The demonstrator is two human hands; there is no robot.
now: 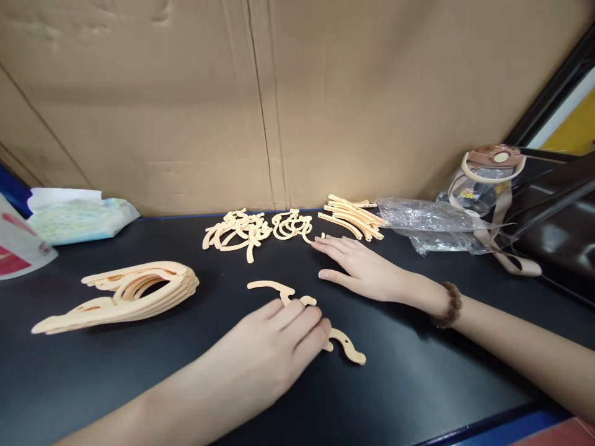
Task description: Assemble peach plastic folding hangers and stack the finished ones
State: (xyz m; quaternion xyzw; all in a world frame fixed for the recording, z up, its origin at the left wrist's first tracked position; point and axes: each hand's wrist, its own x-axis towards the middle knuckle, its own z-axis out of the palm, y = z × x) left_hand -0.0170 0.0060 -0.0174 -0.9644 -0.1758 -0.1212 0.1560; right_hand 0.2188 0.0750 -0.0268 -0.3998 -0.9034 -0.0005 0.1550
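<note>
My left hand (283, 347) is closed over a beige plastic hanger piece (346, 344) on the table, its curved ends sticking out on both sides. The fingers hide the piece's middle. Farther out, my right hand (362, 266) is stretched flat, palm down, with a brown band at the wrist. Its fingertips are at the right edge of a group of small beige hooks (283, 229); whether they touch the nearest one I cannot tell. Left of the hooks lies a heap of curved beige hanger arms (237, 232). Straighter beige bars (351, 217) are piled beyond my right hand.
A stack of beige hangers (139, 294) lies at the left. Behind it are a tissue pack (83, 217) and a white-and-red container (18, 241). Clear plastic bags (423, 217), a strapped bottle (486, 179) and a dark bag (558, 217) are at right. A cardboard wall (186, 111) closes the back.
</note>
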